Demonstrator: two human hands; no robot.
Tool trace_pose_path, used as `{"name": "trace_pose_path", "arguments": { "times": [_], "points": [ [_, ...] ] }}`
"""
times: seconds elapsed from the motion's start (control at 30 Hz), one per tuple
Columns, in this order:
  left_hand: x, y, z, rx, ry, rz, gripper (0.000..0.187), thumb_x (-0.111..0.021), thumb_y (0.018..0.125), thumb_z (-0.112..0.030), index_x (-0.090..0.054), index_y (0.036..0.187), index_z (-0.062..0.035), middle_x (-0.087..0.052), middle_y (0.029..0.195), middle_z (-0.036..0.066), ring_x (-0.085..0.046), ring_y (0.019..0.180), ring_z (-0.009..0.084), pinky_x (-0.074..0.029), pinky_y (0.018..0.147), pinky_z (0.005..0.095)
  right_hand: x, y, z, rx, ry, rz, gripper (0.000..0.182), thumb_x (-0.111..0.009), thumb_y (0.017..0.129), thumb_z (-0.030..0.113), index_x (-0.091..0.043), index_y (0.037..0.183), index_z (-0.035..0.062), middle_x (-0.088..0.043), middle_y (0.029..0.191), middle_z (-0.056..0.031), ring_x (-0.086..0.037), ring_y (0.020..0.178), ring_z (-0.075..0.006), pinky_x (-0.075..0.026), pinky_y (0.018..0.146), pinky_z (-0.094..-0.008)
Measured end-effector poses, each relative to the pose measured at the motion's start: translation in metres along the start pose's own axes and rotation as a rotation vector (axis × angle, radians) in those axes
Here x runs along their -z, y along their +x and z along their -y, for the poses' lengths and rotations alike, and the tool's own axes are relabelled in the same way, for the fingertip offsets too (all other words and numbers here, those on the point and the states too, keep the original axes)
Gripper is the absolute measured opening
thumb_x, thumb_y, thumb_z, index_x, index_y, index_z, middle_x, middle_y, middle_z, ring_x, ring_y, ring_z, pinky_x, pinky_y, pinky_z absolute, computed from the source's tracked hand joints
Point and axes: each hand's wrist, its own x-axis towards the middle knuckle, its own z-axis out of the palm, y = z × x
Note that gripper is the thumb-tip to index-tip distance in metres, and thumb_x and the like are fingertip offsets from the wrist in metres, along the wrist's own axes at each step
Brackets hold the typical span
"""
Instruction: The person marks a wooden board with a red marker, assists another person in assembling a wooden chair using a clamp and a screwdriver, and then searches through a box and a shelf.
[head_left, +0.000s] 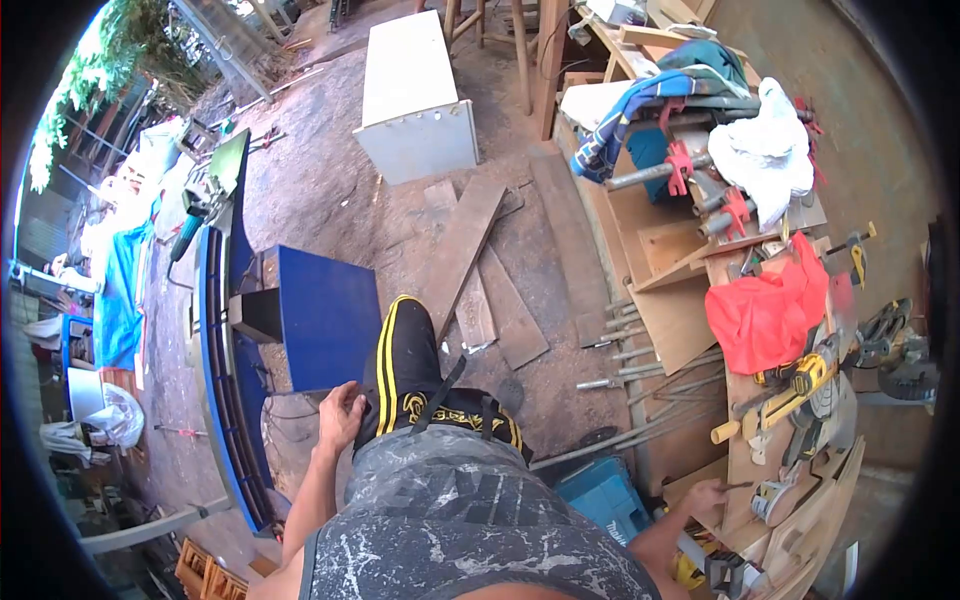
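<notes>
My left hand (342, 415) hangs beside my left thigh, its fingers loosely curled, with nothing visible in them. Black trousers with yellow stripes (388, 360) are right next to it, and a blue metal panel (325, 320) stands just beyond. At the lower right my right hand (706, 496) reaches over the wooden workbench (740, 500). Its fingers are closed on a thin dark stick-like thing (739, 486), too small to name for sure. A round roll or disc (774, 502) lies just to the right of that hand.
A blue Makita case (605, 498) sits below the bench. On the bench are a red cloth (768, 312), bar clamps (682, 168), a white cloth (765, 145) and a yellow tool (812, 375). Wooden planks (470, 250) and a white cabinet (410, 80) lie ahead; a long blue frame (215, 370) stands left.
</notes>
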Motion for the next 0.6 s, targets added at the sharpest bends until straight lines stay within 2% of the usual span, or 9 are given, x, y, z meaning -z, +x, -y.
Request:
{"name": "trace_pose_path", "arguments": {
  "times": [0.07, 0.13, 0.2, 0.33, 0.4, 0.43, 0.47, 0.53, 0.6],
  "points": [
    [-0.007, 0.033, -0.007, -0.038, -0.059, -0.002, 0.030, -0.062, 0.083, -0.009, -0.060, 0.110, 0.0037, -0.065, 0.100, 0.018, -0.065, 0.091, 0.0272, -0.051, 0.083, 0.0343, 0.052, -0.050, 0.045, 0.210, -0.442, 0.018, 0.048, -0.048, 0.092, 0.035, -0.045, 0.121, -0.0034, -0.058, 0.107, -0.0269, -0.062, 0.083, -0.0412, -0.051, 0.067, -0.0483],
    [-0.022, 0.060, -0.003, -0.071, -0.188, -0.116, 0.027, -0.061, 0.084, -0.006, -0.060, 0.109, 0.0049, -0.065, 0.099, 0.017, -0.066, 0.090, 0.0247, -0.051, 0.081, 0.0330, 0.067, -0.105, 0.066, -0.121, -0.083, 0.052, 0.044, -0.046, 0.093, 0.031, -0.041, 0.124, -0.0005, -0.057, 0.106, -0.0295, -0.061, 0.090, -0.0412, -0.050, 0.073, -0.0483],
    [-0.030, 0.097, -0.014, -0.087, -0.219, -0.126, 0.025, -0.059, 0.084, -0.004, -0.061, 0.107, 0.0052, -0.066, 0.096, 0.016, -0.066, 0.089, 0.0234, -0.052, 0.080, 0.0324, 0.136, -0.136, 0.150, -0.492, 0.239, 0.227, 0.042, -0.046, 0.093, 0.027, -0.044, 0.125, 0.0004, -0.054, 0.116, -0.0281, -0.056, 0.100, -0.0458, -0.046, 0.086, -0.0485],
    [-0.022, 0.202, -0.036, -0.359, -0.134, -0.099, 0.022, -0.058, 0.085, -0.002, -0.062, 0.106, 0.0043, -0.066, 0.088, 0.013, -0.065, 0.080, 0.0211, -0.051, 0.073, 0.0315, 0.183, -0.211, 0.243, -0.690, 0.264, 0.384, 0.040, -0.049, 0.090, 0.022, -0.043, 0.124, 0.0020, -0.054, 0.117, -0.0257, -0.056, 0.101, -0.0443, -0.046, 0.087, -0.0476],
    [-0.012, 0.274, -0.026, -0.357, -0.282, -0.138, 0.022, -0.058, 0.086, -0.002, -0.062, 0.106, 0.0035, -0.066, 0.088, 0.011, -0.064, 0.080, 0.0200, -0.051, 0.071, 0.0314, 0.186, -0.260, 0.291, -0.541, 0.219, 0.503, 0.040, -0.050, 0.085, 0.016, -0.045, 0.122, 0.0013, -0.056, 0.113, -0.0242, -0.058, 0.100, -0.0418, -0.046, 0.088, -0.0461],
    [-0.005, 0.313, -0.016, -0.285, -0.360, -0.147, 0.022, -0.058, 0.087, -0.002, -0.062, 0.107, 0.0038, -0.066, 0.090, 0.012, -0.064, 0.080, 0.0188, -0.051, 0.072, 0.0303, 0.159, -0.304, 0.293, -0.335, 0.146, 0.404, 0.039, -0.051, 0.081, 0.014, -0.050, 0.118, 0.0032, -0.059, 0.110, -0.0223, -0.059, 0.099, -0.0393, -0.046, 0.088, -0.0436],
    [0.003, 0.353, -0.003, -0.319, -0.374, -0.127, 0.022, -0.058, 0.087, -0.002, -0.062, 0.107, 0.0038, -0.066, 0.090, 0.012, -0.064, 0.080, 0.0188, -0.051, 0.072, 0.0303, 0.171, -0.323, 0.332, -0.366, 0.140, 0.378, 0.039, -0.051, 0.081, 0.014, -0.050, 0.118, 0.0032, -0.059, 0.110, -0.0223, -0.059, 0.099, -0.0393, -0.046, 0.088, -0.0436],
    [0.026, 0.438, 0.021, -0.350, -0.398, -0.249, 0.022, -0.058, 0.088, -0.003, -0.062, 0.108, 0.0040, -0.067, 0.093, 0.014, -0.064, 0.083, 0.0183, -0.051, 0.076, 0.0293, 0.185, -0.345, 0.436, -0.183, 0.267, 0.662, 0.034, -0.050, 0.084, 0.017, -0.052, 0.117, 0.0057, -0.059, 0.111, -0.0201, -0.061, 0.092, -0.0388, -0.048, 0.083, -0.0410],
    [0.065, 0.501, 0.042, -0.397, -0.361, -0.208, 0.023, -0.056, 0.089, -0.003, -0.060, 0.110, 0.0053, -0.066, 0.097, 0.016, -0.064, 0.087, 0.0185, -0.050, 0.080, 0.0290, 0.186, -0.375, 0.539, -0.362, 0.505, 0.890, 0.032, -0.052, 0.082, 0.014, -0.058, 0.113, 0.0074, -0.062, 0.107, -0.0169, -0.061, 0.093, -0.0359, -0.048, 0.085, -0.0383]
  ]
}}
